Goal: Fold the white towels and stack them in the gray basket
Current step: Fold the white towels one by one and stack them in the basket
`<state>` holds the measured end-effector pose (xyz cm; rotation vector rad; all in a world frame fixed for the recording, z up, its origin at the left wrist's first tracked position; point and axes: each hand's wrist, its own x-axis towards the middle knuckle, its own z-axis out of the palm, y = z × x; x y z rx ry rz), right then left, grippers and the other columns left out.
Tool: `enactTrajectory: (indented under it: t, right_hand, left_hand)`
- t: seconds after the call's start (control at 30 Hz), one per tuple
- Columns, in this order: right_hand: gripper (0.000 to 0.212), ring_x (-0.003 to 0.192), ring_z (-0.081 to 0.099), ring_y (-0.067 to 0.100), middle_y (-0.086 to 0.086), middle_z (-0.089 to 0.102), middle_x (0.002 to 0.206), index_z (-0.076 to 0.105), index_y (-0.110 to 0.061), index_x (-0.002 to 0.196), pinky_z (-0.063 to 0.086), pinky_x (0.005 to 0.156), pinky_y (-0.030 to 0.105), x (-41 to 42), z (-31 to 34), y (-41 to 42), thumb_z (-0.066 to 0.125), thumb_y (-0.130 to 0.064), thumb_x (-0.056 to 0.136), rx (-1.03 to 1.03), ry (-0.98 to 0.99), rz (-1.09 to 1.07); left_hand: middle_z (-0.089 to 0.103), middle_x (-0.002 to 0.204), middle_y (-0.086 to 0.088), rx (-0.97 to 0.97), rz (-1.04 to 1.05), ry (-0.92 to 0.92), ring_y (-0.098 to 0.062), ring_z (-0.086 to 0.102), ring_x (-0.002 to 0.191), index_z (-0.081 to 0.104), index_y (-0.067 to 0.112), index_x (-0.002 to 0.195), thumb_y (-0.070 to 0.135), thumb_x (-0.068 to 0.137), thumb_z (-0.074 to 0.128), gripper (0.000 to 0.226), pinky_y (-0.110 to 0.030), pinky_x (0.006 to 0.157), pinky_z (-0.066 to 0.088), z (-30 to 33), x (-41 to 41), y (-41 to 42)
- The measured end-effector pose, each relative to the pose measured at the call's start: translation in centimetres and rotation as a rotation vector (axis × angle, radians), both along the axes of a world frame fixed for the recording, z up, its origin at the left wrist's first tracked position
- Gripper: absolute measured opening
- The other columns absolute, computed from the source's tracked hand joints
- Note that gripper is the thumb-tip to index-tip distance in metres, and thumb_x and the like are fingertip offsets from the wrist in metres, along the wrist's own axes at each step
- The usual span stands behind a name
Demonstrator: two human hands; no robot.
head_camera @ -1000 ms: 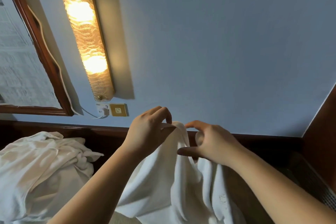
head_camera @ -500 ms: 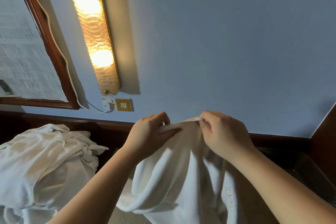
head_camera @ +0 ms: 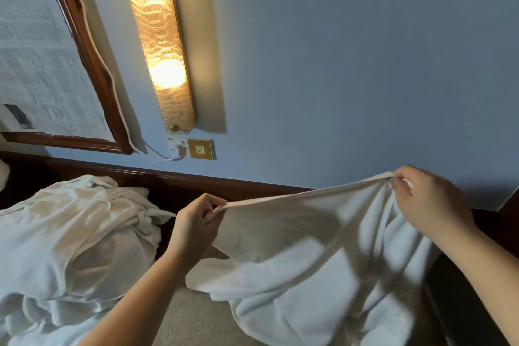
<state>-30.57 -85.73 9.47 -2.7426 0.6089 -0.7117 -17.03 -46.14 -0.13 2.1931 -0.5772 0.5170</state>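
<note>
I hold a white towel (head_camera: 303, 255) up by its top edge, and the edge is stretched taut between my hands. My left hand (head_camera: 196, 229) pinches one end of that edge at the centre of the view. My right hand (head_camera: 429, 199) pinches the other end, higher and to the right. The rest of the towel hangs down in loose folds over the beige surface (head_camera: 193, 320). A rumpled pile of white towels (head_camera: 70, 239) lies to the left. A dark basket rim (head_camera: 446, 303) shows at the lower right, mostly hidden by the towel and my right arm.
A lit wall lamp (head_camera: 157, 42) hangs on the blue wall, with a gold socket plate (head_camera: 200, 149) and a white plug (head_camera: 175, 146) under it. A wood-framed picture (head_camera: 42, 59) hangs at the left. A dark wooden rail (head_camera: 174, 180) runs along the wall behind the towels.
My hands were together at the top of the bunched towel. They have moved apart, the right hand going far right and up, and the towel's top edge is now spread out.
</note>
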Motion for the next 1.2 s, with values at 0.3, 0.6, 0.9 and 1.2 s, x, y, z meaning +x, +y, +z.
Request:
enactTrajectory:
  t: [0.3, 0.6, 0.9, 1.2]
  right_hand:
    - [0.043, 0.084, 0.062, -0.001, -0.021, 0.066, 0.076, 0.056, -0.052, 0.119, 0.047, 0.070, 0.024, 1.0, -1.7, 8.5, 0.074, -0.063, 0.081, 0.173, 0.414, 0.351]
    - [0.072, 0.120, 0.059, 0.022, -0.003, 0.047, 0.147, 0.038, -0.037, 0.149, 0.053, 0.098, 0.037, 1.5, -1.1, 8.0, 0.056, -0.004, 0.088, 0.171, 0.711, 0.386]
    - [0.017, 0.110, 0.035, 0.028, -0.002, 0.030, 0.102, 0.071, -0.036, 0.097, 0.033, 0.084, 0.037, 1.8, -3.8, 1.9, 0.062, -0.022, 0.094, -0.532, 0.536, 0.036]
    - [0.026, 0.094, 0.064, 0.029, 0.004, 0.063, 0.101, 0.063, -0.026, 0.110, 0.054, 0.069, 0.039, -0.1, -4.7, -0.3, 0.049, -0.008, 0.097, -0.286, 0.641, -0.223]
  left_hand:
    - [0.061, 0.082, 0.024, 0.141, -0.266, -0.074, -0.001, 0.060, 0.075, 0.078, 0.020, 0.098, 0.009, 0.084, 0.083, 0.019, -0.013, 0.065, 0.046, 6.6, -1.2, -5.4]
    - [0.051, 0.097, 0.012, 0.663, -0.306, -0.063, -0.015, 0.061, 0.093, 0.079, 0.028, 0.110, 0.028, 0.097, 0.072, 0.015, -0.032, 0.082, 0.055, 9.4, -0.2, -6.4]
    - [0.065, 0.075, 0.008, 0.794, 0.374, 0.007, -0.017, 0.058, 0.066, 0.078, 0.031, 0.096, 0.035, 0.102, 0.053, 0.026, -0.027, 0.054, 0.034, 7.7, 1.3, -4.5]
    - [0.073, 0.066, 0.010, 0.098, 0.271, 0.099, -0.012, 0.069, 0.060, 0.080, 0.038, 0.113, 0.045, 0.100, 0.062, 0.023, -0.030, 0.063, 0.058, 6.5, -0.4, -5.9]
